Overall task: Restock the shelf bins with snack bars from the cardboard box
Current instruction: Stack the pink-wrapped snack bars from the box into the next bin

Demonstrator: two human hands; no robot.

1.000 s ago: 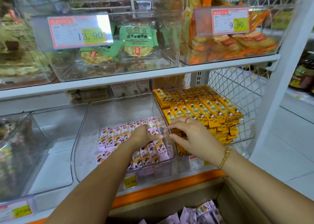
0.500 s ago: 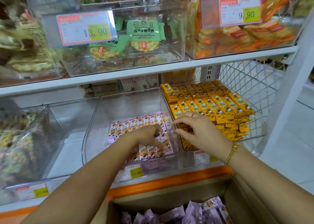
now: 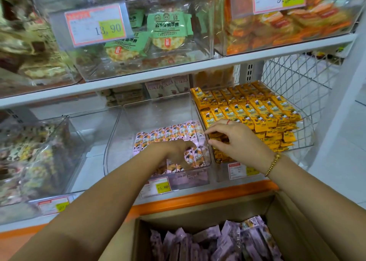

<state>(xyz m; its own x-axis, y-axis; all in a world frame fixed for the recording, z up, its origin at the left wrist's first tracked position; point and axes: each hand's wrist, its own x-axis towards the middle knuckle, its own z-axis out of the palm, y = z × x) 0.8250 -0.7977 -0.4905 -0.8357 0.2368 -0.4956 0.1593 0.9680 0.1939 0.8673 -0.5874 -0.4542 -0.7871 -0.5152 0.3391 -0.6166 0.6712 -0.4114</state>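
Note:
My left hand [image 3: 176, 151] reaches into the clear middle bin [image 3: 158, 112] and lies on the pink snack bars [image 3: 168, 135] that stand in rows there. Its fingers bend down among the front bars, and the back of the hand hides whether they grip one. My right hand [image 3: 235, 142] hovers at the bin's right wall, fingers loosely spread and holding nothing; it wears a gold bracelet. Below the shelf edge, the open cardboard box [image 3: 277, 211] holds several purple-wrapped bars [image 3: 217, 241].
A wire-fronted bin of yellow snack bars [image 3: 257, 110] stands to the right. On the left are an empty clear bin [image 3: 93, 134] and a bin of mixed sweets [image 3: 29, 151]. The upper shelf [image 3: 178, 70] carries bins of green and orange packets with price tags.
My left hand has slid slightly toward the front bars and its fingers have bent down. My right hand has stayed by the bin wall. More of the cardboard box shows.

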